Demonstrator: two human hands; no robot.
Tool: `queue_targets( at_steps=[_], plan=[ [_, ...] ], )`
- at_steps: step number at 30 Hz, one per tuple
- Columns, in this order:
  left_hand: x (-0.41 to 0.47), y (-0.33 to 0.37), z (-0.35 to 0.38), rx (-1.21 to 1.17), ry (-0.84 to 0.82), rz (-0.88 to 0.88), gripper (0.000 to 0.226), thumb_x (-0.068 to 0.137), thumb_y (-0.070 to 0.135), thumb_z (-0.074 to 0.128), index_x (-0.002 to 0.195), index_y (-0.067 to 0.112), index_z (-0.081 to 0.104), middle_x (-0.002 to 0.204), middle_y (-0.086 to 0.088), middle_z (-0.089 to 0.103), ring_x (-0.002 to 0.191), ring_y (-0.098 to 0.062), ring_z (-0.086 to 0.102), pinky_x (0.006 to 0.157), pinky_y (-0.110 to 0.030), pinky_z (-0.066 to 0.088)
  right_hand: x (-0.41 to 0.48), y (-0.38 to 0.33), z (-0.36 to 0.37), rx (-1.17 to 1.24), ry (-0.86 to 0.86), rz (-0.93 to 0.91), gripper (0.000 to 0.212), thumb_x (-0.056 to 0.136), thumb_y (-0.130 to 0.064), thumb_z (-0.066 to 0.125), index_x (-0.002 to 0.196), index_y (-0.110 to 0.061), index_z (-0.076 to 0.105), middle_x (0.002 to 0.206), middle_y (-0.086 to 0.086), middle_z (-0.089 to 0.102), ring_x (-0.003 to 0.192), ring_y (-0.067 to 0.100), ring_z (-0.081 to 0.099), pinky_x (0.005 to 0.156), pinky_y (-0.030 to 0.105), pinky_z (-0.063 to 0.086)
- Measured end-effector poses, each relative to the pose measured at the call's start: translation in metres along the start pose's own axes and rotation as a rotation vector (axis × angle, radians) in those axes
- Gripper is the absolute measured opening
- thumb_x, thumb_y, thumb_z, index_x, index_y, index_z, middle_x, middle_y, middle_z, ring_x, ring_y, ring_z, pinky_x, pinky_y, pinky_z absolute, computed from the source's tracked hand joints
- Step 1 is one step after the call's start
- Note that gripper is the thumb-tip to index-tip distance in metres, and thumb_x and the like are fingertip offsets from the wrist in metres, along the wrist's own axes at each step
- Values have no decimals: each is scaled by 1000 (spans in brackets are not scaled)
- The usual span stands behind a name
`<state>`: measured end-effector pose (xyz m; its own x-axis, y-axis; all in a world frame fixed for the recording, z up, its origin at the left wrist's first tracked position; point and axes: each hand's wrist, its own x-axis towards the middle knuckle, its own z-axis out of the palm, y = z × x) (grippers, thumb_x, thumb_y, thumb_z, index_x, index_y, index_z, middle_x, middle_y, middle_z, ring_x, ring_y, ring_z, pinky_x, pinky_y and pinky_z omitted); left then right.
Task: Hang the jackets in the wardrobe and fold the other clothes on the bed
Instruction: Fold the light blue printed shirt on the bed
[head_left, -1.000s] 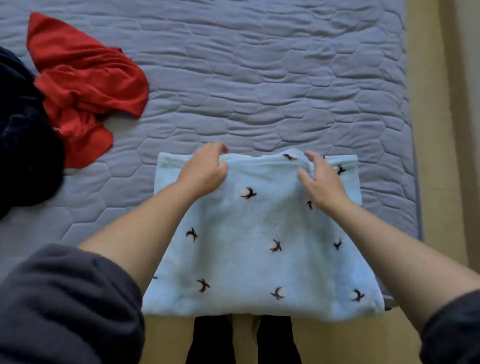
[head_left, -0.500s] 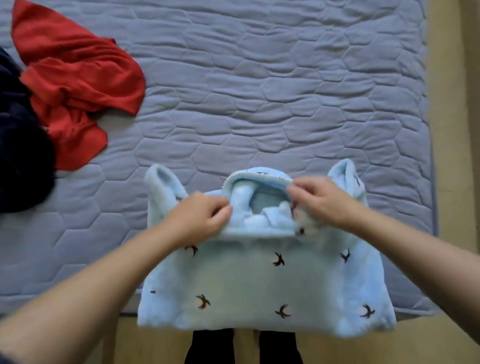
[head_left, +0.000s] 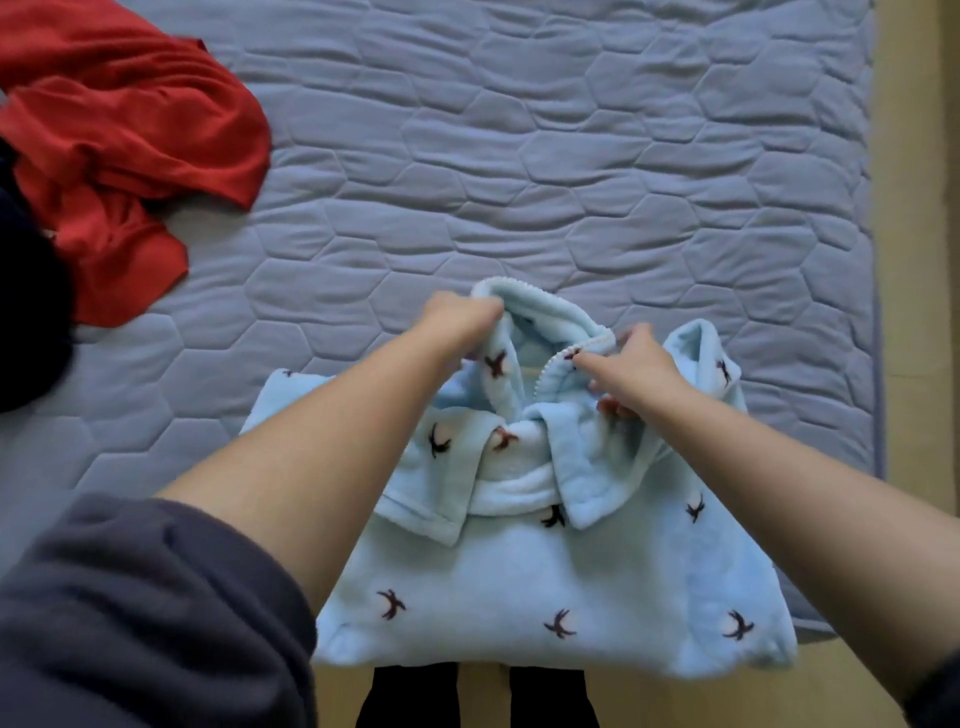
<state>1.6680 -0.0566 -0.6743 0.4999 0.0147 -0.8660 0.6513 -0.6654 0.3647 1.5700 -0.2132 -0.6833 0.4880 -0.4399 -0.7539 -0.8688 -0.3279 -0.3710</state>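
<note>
Head view. Left hand (head_left: 457, 319) closed on the lifted far edge of the blue fleece (head_left: 545, 571). Right hand (head_left: 631, 371) pinches the same edge by the zip. Fleece lies at the near edge of the bed (head_left: 571, 156); red garment (head_left: 114, 145) far left.

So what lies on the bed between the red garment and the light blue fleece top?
Nothing: in the head view, only bare quilted mattress cover separates the red garment from the light blue fleece top.
</note>
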Motion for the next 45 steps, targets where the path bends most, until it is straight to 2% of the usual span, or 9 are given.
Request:
queue_targets(
  at_steps=[4,10,20,24,28,34,38,41,45],
  plan=[
    [-5,15,16,-530,-190,-20,10,93,12,43,97,10,52,87,-11,66,67,-20,64,61,-32,55,8,4,-6,-410,24,-355,33,87,-29,56,119,-27,50,94,0,58,92,25,58,76,37,49],
    [21,-7,4,946,30,1019,61,81,18,60,138,28,40,151,5,29,141,-19,21,111,-42,23,30,9,-21,-390,72,-562,9,89,-26,61,94,-22,55,116,3,44,102,25,51,87,42,46],
    [55,24,-17,1283,170,1250,31,80,49,62,88,19,65,107,-2,53,106,-25,47,86,-37,30,61,-5,-50,-340,-237,-463,20,75,-28,78,81,-16,65,68,-2,55,68,13,50,58,26,41],
    [60,19,-35,906,-5,1017,37,74,36,74,62,15,46,92,-2,55,85,-24,51,71,-32,39,62,-31,-57,-298,-53,-628,19,69,-24,81,73,-20,63,62,-10,54,58,3,47,52,13,34],
    [66,21,-36,603,10,813,32,68,34,82,66,23,51,61,10,49,59,-7,43,52,-19,32,71,-47,-61,-71,-285,-538,14,76,-20,77,71,-18,65,59,-7,55,50,0,47,53,11,40],
    [80,13,-1,169,150,547,47,76,23,78,116,20,54,101,-2,60,92,-18,57,84,-33,48,99,-43,-24,70,136,-318,23,80,-24,70,99,-20,59,79,-7,50,79,14,51,65,23,41],
    [80,5,7,-84,128,372,25,83,28,72,102,18,60,92,6,62,80,-10,60,62,-20,52,102,-38,-24,403,-319,-76,43,86,-54,59,106,-16,66,93,4,68,87,20,63,82,34,51],
    [70,-9,-1,-151,-108,299,20,81,35,73,92,22,63,88,5,69,76,-10,68,58,-18,55,98,-14,-43,386,-699,-64,24,92,-35,57,104,-16,65,92,0,71,76,12,65,67,25,52],
    [64,-12,1,-123,-85,241,7,86,26,68,87,20,65,90,-1,70,82,-20,67,66,-32,56,94,-5,-38,282,-535,-114,9,88,-17,66,95,-13,69,95,5,72,77,14,70,66,26,57]
  ],
)
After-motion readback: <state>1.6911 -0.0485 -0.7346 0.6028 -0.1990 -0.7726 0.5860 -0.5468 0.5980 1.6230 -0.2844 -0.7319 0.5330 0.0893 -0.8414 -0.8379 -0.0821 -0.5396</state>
